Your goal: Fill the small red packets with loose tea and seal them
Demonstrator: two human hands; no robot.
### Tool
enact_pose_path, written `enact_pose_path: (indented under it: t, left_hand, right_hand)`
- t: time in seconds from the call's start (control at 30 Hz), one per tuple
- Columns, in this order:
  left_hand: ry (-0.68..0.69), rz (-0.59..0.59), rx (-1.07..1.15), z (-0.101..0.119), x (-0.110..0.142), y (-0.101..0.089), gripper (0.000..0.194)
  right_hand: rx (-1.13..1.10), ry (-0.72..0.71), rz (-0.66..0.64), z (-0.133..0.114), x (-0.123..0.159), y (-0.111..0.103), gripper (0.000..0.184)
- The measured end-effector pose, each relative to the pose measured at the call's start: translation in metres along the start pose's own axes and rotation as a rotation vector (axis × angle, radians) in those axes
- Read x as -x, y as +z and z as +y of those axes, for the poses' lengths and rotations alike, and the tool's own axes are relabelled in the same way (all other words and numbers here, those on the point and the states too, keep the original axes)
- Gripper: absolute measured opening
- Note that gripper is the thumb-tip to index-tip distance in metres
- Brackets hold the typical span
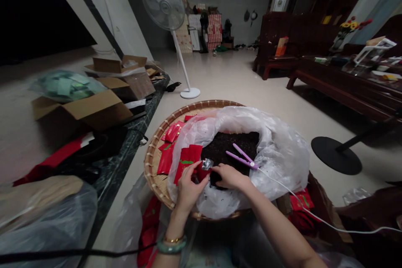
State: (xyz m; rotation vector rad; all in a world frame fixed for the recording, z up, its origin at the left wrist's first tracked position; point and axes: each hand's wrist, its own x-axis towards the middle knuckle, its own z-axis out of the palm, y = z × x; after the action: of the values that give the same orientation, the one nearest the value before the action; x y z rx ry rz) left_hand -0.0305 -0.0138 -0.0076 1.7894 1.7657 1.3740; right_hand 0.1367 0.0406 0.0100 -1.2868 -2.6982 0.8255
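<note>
Pale floor [232,79], white fan [165,7] upper left. Woven tray [152,146] lower centre, plastic bag [281,157] of dark material [224,142] on it. Left hand [190,187] grasps silver-topped red packet [205,167] below centre. Right hand [230,176] curled beside it, can't tell if gripping. Purple straightener [244,160] just right.

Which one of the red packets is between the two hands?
The red packet with a silvery end, held by the left hand, the right hand beside it; the other red packets lie outside the hands.
</note>
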Motion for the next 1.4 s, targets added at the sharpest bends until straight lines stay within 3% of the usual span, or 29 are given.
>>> enact_pose_path:
  t: [0.17, 0.37, 0.53, 0.67, 0.87, 1.13, 1.4]
  left_hand:
    - [0.009, -0.005, -0.009, 0.003, -0.001, 0.002, 0.04]
    - [0.046, -0.002, -0.032, 0.009, -0.003, 0.001, 0.039]
    - [0.122, -0.018, -0.085, 0.014, -0.006, 0.003, 0.037]
    - [0.18, -0.055, -0.121, 0.018, -0.008, 0.01, 0.04]
    - [0.188, -0.064, -0.149, 0.024, -0.009, 0.018, 0.04]
    - [0.158, -0.053, -0.125, 0.024, -0.009, 0.02, 0.037]
    - [0.044, -0.013, -0.071, 0.021, -0.006, 0.023, 0.041]
  right_hand:
    - [-0.055, 0.016, 0.054, 0.011, 0.004, 0.005, 0.041]
    - [-0.285, 0.043, 0.184, 0.024, 0.012, 0.006, 0.027]
    - [-0.395, 0.088, 0.378, 0.029, 0.024, -0.015, 0.021]
    - [-0.409, 0.085, 0.518, 0.018, 0.034, -0.041, 0.019]
    - [-0.4, -0.05, 0.565, -0.013, 0.039, -0.063, 0.021]
    - [-0.406, -0.047, 0.571, -0.024, 0.035, -0.056, 0.03]
    - [-0.509, -0.017, 0.738, -0.014, 0.037, -0.048, 0.016]
